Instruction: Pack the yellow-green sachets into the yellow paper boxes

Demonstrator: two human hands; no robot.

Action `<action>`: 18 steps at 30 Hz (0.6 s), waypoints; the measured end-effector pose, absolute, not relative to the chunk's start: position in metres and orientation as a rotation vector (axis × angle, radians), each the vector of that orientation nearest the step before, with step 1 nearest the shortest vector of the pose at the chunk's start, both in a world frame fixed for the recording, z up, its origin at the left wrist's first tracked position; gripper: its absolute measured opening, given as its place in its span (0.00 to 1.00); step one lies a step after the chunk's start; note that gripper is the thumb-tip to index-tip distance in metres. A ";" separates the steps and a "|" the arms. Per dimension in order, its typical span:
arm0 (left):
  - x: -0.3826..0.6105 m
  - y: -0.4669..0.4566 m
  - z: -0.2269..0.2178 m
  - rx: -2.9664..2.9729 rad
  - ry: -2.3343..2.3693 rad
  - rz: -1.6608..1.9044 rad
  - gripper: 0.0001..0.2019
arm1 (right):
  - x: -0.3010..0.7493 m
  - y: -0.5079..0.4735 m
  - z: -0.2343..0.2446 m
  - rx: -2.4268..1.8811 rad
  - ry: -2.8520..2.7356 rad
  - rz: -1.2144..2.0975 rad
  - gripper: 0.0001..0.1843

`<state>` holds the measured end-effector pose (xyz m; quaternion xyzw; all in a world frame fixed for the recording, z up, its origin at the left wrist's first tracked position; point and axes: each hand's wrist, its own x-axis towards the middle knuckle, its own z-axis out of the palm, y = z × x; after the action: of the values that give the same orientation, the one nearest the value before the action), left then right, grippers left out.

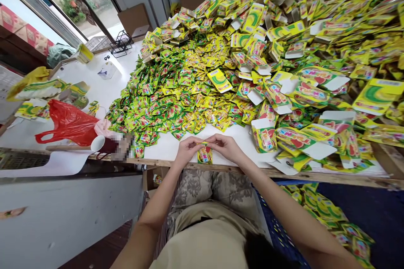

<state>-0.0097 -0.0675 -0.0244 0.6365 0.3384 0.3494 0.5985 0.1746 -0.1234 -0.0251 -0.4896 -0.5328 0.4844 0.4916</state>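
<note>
My left hand (187, 149) and my right hand (225, 146) meet at the near edge of the white table (167, 145). Both pinch the top of one small yellow-green sachet (205, 154), which hangs upright between them. Just beyond the hands spreads a large heap of the same sachets (176, 88). To the right lie folded and flat yellow cardboard boxes (296, 88), some standing open close to my right hand.
A red plastic bag (67, 124) and a paper cup (98, 143) lie at the table's left. A blue crate (328, 214) holding more sachets sits low on the right. Windows, cardboard and a black wire rack (121, 44) stand at the back left.
</note>
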 end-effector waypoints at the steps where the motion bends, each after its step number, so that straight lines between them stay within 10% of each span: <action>1: -0.010 -0.069 -0.024 1.499 0.780 0.833 0.10 | 0.172 -0.126 -0.027 -1.179 -1.285 1.142 0.12; 18: -0.010 -0.085 -0.022 1.510 0.862 0.723 0.16 | 0.167 -0.138 -0.027 -1.236 -1.348 1.083 0.13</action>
<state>-0.0104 -0.0848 -0.0218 0.6483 0.3700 0.3103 0.5886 0.1668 -0.1377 -0.0274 -0.5079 -0.5541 0.4451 0.4867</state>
